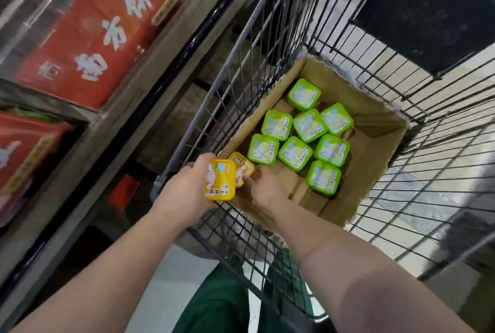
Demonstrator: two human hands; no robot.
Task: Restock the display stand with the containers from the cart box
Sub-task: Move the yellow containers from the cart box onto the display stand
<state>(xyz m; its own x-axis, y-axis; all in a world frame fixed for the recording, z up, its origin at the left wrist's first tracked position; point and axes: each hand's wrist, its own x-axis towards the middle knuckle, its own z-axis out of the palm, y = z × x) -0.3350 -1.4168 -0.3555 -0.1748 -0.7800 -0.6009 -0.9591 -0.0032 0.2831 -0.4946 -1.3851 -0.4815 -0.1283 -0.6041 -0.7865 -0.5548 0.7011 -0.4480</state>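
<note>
Two yellow tubs, both held at the near left corner of the box (369, 129).
Left hand (184, 190) grips one tub (220, 180), lid facing up, long axis toward the person; right hand's (263, 188) fingers pinch the other (241, 169), tilted, just beside eight green tubs (294, 153).

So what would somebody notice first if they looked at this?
Probably the bright green containers, eight of them lying lid-up in the cardboard box inside the wire cart. Next, the two yellow containers at the box's near corner: the left hand grips one yellow container, and the right hand holds the other yellow container. To the left are big red packages with white characters.
</note>
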